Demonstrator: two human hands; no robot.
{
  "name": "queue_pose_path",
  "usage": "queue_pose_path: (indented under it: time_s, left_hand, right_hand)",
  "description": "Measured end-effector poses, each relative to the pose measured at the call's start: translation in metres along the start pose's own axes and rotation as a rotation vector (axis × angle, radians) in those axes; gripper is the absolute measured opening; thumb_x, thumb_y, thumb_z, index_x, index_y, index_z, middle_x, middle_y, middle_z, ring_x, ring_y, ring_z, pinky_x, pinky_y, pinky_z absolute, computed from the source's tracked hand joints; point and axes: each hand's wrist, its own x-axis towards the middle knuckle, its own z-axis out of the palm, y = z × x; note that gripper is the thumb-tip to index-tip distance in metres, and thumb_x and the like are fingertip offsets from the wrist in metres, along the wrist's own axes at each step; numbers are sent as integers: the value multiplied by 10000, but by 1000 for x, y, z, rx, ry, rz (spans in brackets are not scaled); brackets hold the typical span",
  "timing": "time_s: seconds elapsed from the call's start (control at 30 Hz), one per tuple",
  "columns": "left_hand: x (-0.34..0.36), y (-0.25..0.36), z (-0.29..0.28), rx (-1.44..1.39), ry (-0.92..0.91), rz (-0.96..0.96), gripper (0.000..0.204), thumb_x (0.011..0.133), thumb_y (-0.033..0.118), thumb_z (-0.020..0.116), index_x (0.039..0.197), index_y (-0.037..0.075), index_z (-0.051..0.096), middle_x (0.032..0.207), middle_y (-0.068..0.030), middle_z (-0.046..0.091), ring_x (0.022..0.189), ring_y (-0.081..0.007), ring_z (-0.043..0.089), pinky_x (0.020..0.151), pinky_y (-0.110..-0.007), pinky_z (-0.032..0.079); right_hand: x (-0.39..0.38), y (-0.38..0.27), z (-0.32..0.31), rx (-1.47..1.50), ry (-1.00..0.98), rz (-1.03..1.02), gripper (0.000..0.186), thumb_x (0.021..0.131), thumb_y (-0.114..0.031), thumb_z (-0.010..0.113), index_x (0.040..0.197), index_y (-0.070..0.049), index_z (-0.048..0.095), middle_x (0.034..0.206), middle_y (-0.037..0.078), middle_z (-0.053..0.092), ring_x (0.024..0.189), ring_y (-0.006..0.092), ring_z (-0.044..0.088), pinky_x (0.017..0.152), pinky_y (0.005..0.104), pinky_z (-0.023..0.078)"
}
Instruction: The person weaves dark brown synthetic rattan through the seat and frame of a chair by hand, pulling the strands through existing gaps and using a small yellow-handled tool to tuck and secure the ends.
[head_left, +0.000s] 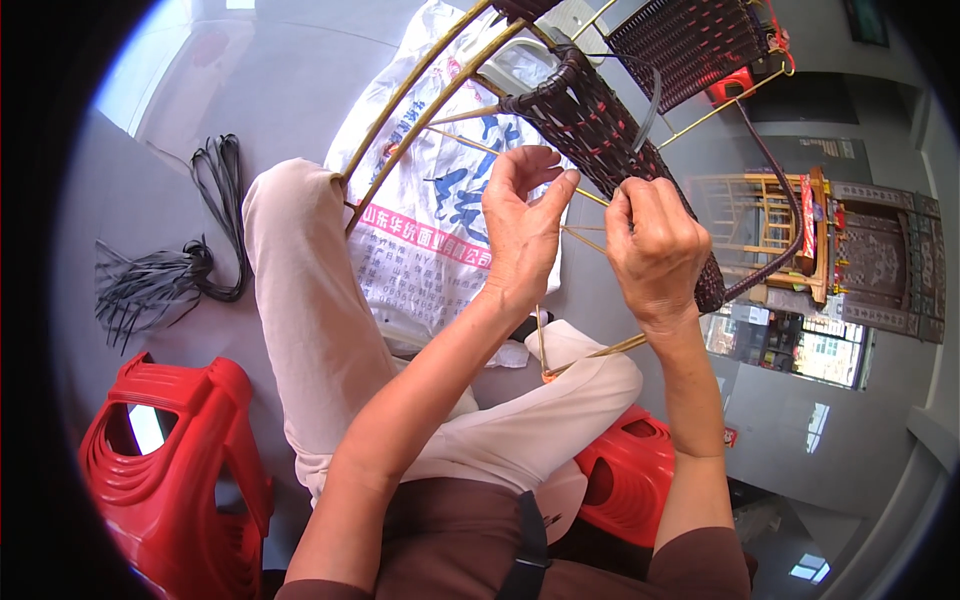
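A chair with a gold-coloured metal frame [420,130] and dark brown woven strips [590,110] flecked with red lies tipped before me, its rails reaching past my knees. My left hand [525,225] is beside a thin gold rod, fingers curled and thumb tip close to them. The right hand [655,245] is closed in a pinch at the edge of the weaving. Whatever either hand grips is hidden or too thin to make out. Just above the right hand, a loose grey flat strip [655,95] curves out of the weave.
A white printed sack [400,270] is spread on the grey floor under the frame. Bundles of dark flat strips [215,220] lie at left. One red plastic stool [165,430] stands lower left, another red stool [635,460] beneath me. Wooden furniture [800,235] stands at far right.
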Motion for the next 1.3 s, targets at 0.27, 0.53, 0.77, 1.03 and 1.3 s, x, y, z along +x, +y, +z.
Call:
queue_pose_path:
  time_s: [0.27, 0.53, 0.77, 1.03, 1.3]
  left_hand:
    - [5, -2, 2, -197, -136, -132, 463, 760, 80, 682, 1148, -53, 467, 1111, -140, 556, 1041, -193, 540, 925, -310, 421]
    - [5, 18, -13, 168, -96, -21, 294, 811, 117, 599, 1053, -45, 559, 895, -89, 617, 748, -117, 566, 668, -249, 463]
    - [4, 90, 1, 913, -648, 525, 263, 689, -76, 622, 931, 20, 653, 867, -83, 631, 708, -186, 592, 627, -275, 460]
    - [15, 94, -10, 1330, -786, 417, 365, 627, -78, 620, 988, -24, 607, 766, -45, 612, 712, -103, 540, 673, -255, 452]
    - [48, 87, -48, 1385, -676, 255, 303, 835, 42, 573, 1123, -26, 506, 1003, -35, 554, 891, -117, 533, 727, -248, 459]
  right_hand:
    - [-4, 0, 3, 4, 51, 8, 145, 697, -15, 630, 690, -63, 493, 640, 73, 477, 481, 240, 547, 421, 329, 439]
    - [-6, -2, -2, 138, 37, 92, 109, 697, -18, 638, 709, -61, 539, 637, 65, 497, 476, 237, 547, 424, 328, 436]
    - [-9, 5, -11, 425, 39, 85, 148, 673, -6, 646, 805, -50, 596, 696, 61, 535, 526, 216, 562, 450, 317, 453]
    - [-25, -20, 7, 360, 106, 26, 106, 626, -69, 605, 561, -5, 550, 610, 88, 527, 540, 170, 582, 415, 288, 460]
    - [-48, -32, -10, 524, 380, 256, 214, 738, -139, 631, 856, 34, 584, 1023, 165, 516, 644, 163, 573, 473, 280, 474]
